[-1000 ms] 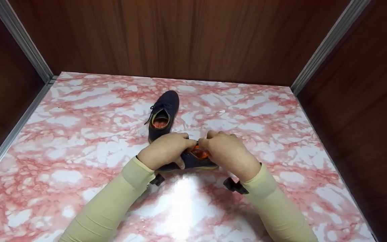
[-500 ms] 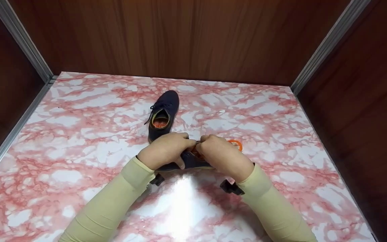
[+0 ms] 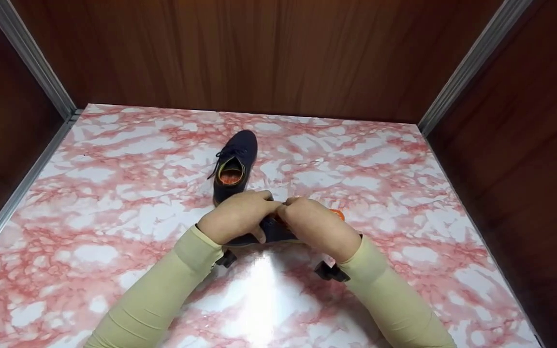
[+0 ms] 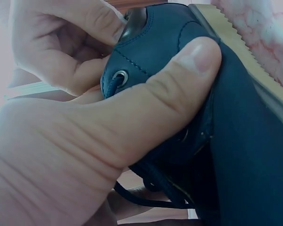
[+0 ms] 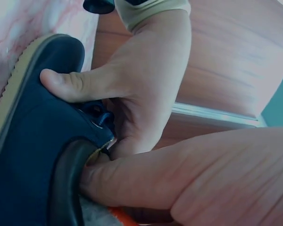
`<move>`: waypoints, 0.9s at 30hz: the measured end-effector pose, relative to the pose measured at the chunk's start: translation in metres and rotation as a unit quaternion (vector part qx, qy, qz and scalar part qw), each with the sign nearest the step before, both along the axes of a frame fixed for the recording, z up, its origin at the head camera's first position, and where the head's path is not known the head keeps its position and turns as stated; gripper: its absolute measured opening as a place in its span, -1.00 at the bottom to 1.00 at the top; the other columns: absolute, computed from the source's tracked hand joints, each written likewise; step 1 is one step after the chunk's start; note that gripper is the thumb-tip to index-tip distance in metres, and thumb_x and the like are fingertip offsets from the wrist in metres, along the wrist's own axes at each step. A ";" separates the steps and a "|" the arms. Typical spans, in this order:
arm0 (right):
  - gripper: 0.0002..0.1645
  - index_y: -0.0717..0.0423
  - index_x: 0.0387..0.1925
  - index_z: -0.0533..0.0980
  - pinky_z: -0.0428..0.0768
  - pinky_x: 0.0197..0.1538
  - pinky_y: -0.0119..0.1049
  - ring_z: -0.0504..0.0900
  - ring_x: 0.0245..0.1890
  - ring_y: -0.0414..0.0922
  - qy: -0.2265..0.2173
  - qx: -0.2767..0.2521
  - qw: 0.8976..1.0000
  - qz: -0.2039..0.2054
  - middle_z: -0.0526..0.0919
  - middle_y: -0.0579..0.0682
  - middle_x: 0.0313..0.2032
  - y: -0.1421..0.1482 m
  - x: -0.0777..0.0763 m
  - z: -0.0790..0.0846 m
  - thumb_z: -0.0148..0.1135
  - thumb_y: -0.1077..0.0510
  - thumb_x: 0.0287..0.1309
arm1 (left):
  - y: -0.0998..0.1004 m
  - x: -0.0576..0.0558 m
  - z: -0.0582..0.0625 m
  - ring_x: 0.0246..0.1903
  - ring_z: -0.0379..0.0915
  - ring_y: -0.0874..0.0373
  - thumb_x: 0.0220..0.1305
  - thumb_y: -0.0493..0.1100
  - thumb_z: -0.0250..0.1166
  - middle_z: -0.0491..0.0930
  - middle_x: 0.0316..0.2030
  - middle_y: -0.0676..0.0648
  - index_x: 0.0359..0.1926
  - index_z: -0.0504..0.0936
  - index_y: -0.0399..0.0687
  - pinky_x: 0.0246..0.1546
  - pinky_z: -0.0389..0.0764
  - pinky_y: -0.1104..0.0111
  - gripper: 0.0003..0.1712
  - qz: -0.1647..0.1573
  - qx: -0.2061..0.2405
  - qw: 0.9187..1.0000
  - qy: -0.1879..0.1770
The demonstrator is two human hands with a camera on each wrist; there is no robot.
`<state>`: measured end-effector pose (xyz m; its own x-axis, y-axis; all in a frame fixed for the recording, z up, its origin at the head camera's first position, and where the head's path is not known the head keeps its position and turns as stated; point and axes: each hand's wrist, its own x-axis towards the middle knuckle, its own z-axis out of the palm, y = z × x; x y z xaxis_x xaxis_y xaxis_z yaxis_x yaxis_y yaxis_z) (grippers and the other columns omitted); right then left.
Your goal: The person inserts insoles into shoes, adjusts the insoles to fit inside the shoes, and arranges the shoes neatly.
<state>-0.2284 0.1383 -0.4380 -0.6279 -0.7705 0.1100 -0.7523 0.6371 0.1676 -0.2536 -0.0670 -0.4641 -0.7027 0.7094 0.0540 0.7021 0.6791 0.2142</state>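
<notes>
My left hand (image 3: 240, 216) grips a dark navy lace-up shoe (image 3: 283, 234) lying crosswise, toe to the left. In the left wrist view its thumb (image 4: 170, 89) presses the shoe's side near the eyelets. At the shoe's opening is my right hand (image 3: 315, 224), fingers curled, with the thumb reaching inside in the right wrist view. It holds an orange-edged insole (image 5: 122, 216), whose rounded end (image 3: 338, 213) shows behind the hand; the fingertips are hidden inside the shoe. The second navy shoe (image 3: 245, 145), with an orange lining, stands just beyond, toe pointing away.
The red-and-white marbled tabletop (image 3: 114, 232) spreads around the shoes. Brown wood-look panels (image 3: 283, 58) with metal corner strips enclose it at the back and both sides. Dark camera mounts (image 3: 331, 271) sit at the wrists.
My right hand has moved left, deeper into the shoe's opening. The insole's orange end came into view behind it, then shifted slightly left. The left hand and second shoe stayed still.
</notes>
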 end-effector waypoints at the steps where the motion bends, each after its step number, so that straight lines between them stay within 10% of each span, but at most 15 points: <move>1: -0.96 0.15 -0.25 0.66 0.74 -0.37 -0.16 0.78 -0.37 0.04 -0.001 0.004 1.000 -0.001 0.70 0.10 -0.38 -0.001 0.000 0.000 0.38 0.32 0.35 | 0.000 0.000 0.000 -0.05 0.72 -0.12 -0.22 -0.03 0.82 0.69 -0.02 -0.11 0.17 0.73 0.19 0.06 0.75 0.03 -0.19 0.002 -0.001 1.000 -0.001; 16: -0.93 0.02 -0.27 0.77 0.74 -0.27 0.10 0.71 -0.30 0.18 -0.092 -0.042 0.989 -0.107 0.70 0.08 -0.31 0.006 0.002 0.016 0.55 0.22 0.25 | -0.001 0.000 0.002 -0.17 0.67 -0.06 -0.22 0.01 0.79 0.63 -0.14 -0.09 -0.02 0.66 0.12 -0.08 0.74 0.08 -0.31 -0.007 0.008 1.000 0.004; 27: -0.94 0.12 -0.30 0.77 0.75 -0.31 -0.14 0.79 -0.35 0.06 -0.073 -0.051 0.994 -0.061 0.72 0.10 -0.35 0.004 0.002 0.015 0.47 0.23 0.34 | -0.001 0.001 0.000 -0.18 0.68 -0.08 -0.18 0.00 0.79 0.63 -0.13 -0.11 0.02 0.67 0.13 -0.08 0.75 0.07 -0.31 -0.006 0.004 1.000 -0.001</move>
<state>-0.2265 0.1424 -0.4231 -0.7312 -0.6768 0.0850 -0.6798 0.7334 -0.0082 -0.2528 -0.0678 -0.4637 -0.6949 0.7167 0.0590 0.7091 0.6693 0.2218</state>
